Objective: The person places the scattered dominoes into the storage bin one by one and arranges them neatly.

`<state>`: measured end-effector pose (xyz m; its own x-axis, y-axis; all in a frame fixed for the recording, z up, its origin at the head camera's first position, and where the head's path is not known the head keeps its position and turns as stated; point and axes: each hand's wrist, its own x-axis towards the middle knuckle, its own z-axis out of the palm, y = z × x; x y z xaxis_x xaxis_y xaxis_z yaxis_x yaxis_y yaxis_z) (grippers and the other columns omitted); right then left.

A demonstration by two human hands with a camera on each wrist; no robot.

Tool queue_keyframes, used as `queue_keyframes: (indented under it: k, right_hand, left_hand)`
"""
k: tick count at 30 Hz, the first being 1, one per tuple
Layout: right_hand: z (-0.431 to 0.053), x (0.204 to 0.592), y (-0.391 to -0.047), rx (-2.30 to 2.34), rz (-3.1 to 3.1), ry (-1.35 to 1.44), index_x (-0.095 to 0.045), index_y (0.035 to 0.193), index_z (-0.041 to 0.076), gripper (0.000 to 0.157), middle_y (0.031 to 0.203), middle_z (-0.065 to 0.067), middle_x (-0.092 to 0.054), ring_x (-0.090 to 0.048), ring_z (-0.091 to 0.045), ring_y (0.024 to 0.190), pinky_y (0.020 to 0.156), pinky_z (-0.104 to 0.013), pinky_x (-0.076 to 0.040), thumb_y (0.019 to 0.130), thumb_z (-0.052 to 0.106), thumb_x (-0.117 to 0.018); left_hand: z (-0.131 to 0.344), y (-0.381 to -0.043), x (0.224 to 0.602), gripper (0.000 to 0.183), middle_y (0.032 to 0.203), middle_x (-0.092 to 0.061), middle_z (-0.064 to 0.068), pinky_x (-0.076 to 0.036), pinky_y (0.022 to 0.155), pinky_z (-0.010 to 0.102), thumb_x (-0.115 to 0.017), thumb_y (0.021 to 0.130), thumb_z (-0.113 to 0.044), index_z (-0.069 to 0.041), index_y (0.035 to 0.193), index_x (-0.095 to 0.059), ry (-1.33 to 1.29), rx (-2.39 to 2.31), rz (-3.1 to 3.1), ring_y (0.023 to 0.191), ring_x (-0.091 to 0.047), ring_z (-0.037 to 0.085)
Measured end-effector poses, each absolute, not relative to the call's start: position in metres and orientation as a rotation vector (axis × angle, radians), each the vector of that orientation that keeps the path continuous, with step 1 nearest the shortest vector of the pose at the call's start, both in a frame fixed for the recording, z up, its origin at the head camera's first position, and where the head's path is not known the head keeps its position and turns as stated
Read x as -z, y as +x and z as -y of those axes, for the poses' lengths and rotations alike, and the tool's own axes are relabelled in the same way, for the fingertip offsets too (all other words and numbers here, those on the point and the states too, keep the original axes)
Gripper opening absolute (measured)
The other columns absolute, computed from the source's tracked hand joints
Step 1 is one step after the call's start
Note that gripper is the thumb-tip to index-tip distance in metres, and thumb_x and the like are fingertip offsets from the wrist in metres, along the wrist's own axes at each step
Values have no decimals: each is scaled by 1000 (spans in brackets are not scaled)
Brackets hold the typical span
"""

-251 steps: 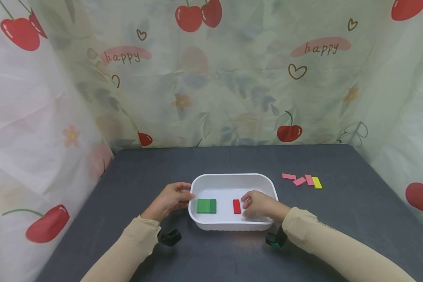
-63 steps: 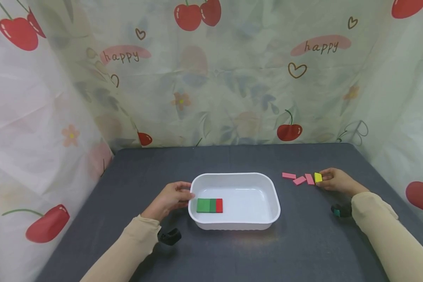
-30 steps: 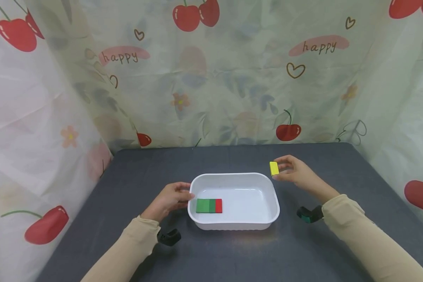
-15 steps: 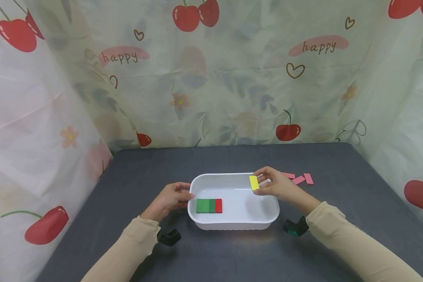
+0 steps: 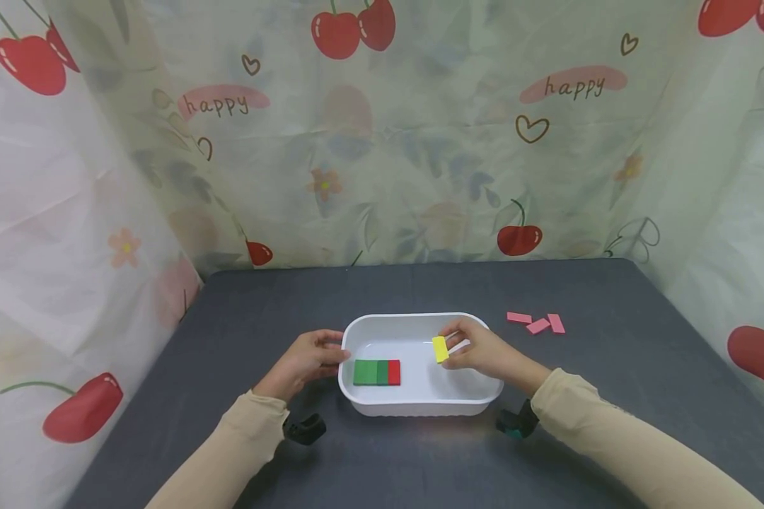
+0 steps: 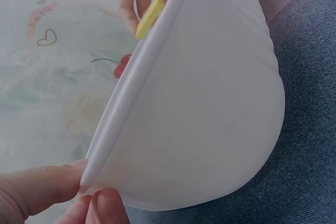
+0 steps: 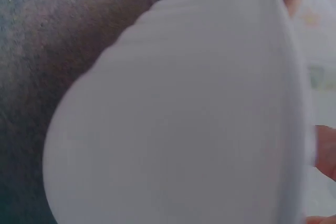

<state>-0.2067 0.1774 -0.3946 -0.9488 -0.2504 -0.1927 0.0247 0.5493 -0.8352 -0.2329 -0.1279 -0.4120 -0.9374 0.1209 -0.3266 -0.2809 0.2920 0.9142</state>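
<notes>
My left hand (image 5: 308, 360) pinches the left rim of a white plastic tub (image 5: 414, 408), thumb over the edge and fingers beneath, as the left wrist view shows up close. My right hand (image 5: 477, 352) is over the right half of the tub and pinches a yellow rectangular block (image 5: 441, 349) between thumb and fingertips, tilted a little. On the tub's floor at left, green blocks (image 5: 371, 372) and a red block (image 5: 394, 372) lie side by side in a row. In the right wrist view the tub wall (image 7: 173, 119) hides most of the right hand.
Beyond the tub's right end, three pink blocks (image 5: 537, 326) lie scattered on the dark grey tabletop (image 5: 280, 297). A fabric curtain (image 5: 388, 177) with cherry prints stands behind the table and along both sides.
Earlier the red block was slid against the green ones. My right hand then picked the yellow block from beside the pink ones and carried it left over the tub. The left hand stayed put.
</notes>
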Motion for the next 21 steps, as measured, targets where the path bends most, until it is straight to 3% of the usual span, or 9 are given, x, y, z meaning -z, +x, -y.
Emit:
queue_keyframes:
  k: [13,21]
  right_hand:
    - [-157,415,-210,1117,-2613,-98,-58,113,7,41,96,-6,-62,-58,-18,84,73,-28,-52,76,6,-77]
    - [-150,425,-212,1013,-2630,-56,-57,110,8,41,91,-5,-61,-57,-17,83,80,-32,-53,75,5,-79]
  left_hand:
    - [128,-234,413,41,107,-67,16,-57,75,34,-69,86,-2,1,126,-58,-158,-1690,-2228,83,-66,16]
    - [128,-234,413,41,109,-68,16,-58,76,34,-70,86,-3,0,126,-57,-151,-1683,-2233,84,-66,16]
